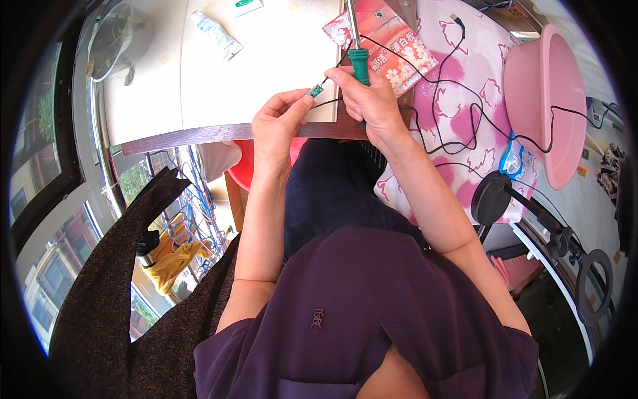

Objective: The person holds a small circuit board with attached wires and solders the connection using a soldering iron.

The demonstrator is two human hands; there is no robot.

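Note:
My left hand (281, 117) pinches a small green circuit board (315, 91) between thumb and fingertips, above the front edge of the pale tabletop (149, 107). My right hand (366, 97) is wrapped around the green handle of a soldering iron (359, 62), whose metal barrel points away from me. Its thumb and forefinger also pinch the thin black wire (326, 80) close to the board. Whether the wire is joined to the board cannot be told. Behind the right hand lies a red and pink printed packet (394, 55).
A white tube (217, 36) lies on the tabletop. Black USB cable (461, 30) loops across the pink-patterned cloth (448, 75) at right. A pink basin (546, 107) stands beyond it, near a round black stand base (491, 198). A clear container (112, 42) is at far left.

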